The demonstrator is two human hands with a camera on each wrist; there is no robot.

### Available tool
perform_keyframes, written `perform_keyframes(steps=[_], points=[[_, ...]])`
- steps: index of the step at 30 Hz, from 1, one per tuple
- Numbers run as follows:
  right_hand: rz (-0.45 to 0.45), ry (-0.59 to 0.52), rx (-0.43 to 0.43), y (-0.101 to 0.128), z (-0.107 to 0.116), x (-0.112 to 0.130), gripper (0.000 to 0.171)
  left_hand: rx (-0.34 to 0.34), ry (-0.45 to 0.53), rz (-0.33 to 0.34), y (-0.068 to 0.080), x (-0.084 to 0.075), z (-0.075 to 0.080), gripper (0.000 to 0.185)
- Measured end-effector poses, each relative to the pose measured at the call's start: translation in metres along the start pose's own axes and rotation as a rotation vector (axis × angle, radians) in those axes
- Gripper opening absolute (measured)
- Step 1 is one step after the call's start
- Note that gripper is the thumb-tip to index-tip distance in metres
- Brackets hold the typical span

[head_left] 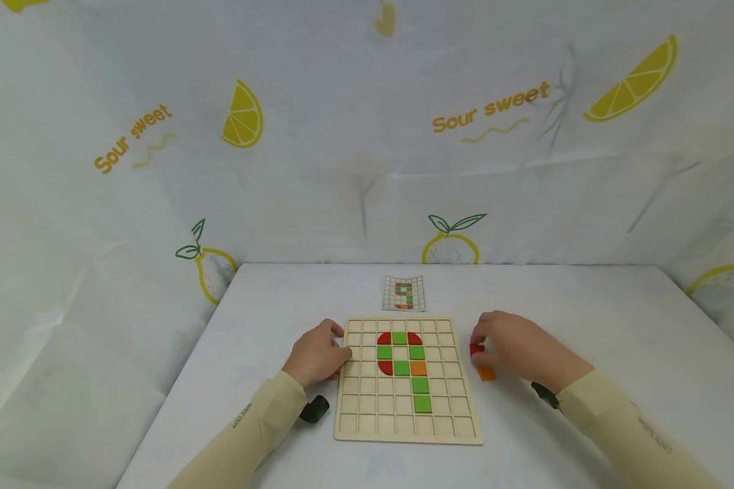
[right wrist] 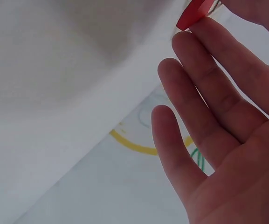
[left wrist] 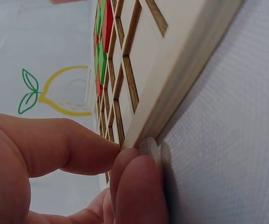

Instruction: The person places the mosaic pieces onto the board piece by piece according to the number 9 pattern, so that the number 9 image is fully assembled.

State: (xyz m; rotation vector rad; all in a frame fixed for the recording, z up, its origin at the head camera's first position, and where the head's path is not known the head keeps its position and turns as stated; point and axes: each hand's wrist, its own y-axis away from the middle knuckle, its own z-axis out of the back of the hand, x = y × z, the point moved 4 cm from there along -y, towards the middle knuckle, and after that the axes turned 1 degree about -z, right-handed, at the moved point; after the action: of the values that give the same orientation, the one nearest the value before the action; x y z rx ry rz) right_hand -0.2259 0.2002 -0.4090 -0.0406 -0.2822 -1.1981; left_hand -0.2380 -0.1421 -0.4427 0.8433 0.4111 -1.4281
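Note:
A pale wooden grid board (head_left: 370,405) lies flat, with green, red and orange tiles set in some squares, forming a 9-like figure. My left hand (head_left: 317,354) grips the board's left edge. In the left wrist view the thumb (left wrist: 78,147) lies along the top rim and a fingertip presses against the side. To the board's right, my right hand (head_left: 514,345) pinches a red tile (right wrist: 193,15) between thumb and fingertips; its other fingers are spread. Just below that hand is an orange tile (head_left: 486,373), partly covered by it in the head view.
A small printed pattern card (head_left: 404,294), showing a similar 9 figure, lies behind the board. The white table (head_left: 293,292) ends at a lemon-printed cloth backdrop (head_left: 318,183). A dark strap piece (head_left: 315,409) shows at the left wrist, another (head_left: 545,394) at the right.

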Motion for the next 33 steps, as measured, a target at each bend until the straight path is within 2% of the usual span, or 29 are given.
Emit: perform_keyframes(steps=[7, 14, 33], points=[[0.063, 0.04, -0.02, 0.013, 0.003, 0.028, 0.013, 0.006, 0.013, -0.015, 0.0, -0.001, -0.001, 0.038], [0.172, 0.08, -0.064, 0.023, 0.002, 0.055, 0.014, 0.001, 0.0, -0.017, 0.0, -0.001, -0.001, 0.037], [0.305, 0.126, -0.07, 0.039, -0.015, 0.113, 0.016, -0.003, 0.004, -0.025, 0.0, -0.001, 0.001, 0.037]])
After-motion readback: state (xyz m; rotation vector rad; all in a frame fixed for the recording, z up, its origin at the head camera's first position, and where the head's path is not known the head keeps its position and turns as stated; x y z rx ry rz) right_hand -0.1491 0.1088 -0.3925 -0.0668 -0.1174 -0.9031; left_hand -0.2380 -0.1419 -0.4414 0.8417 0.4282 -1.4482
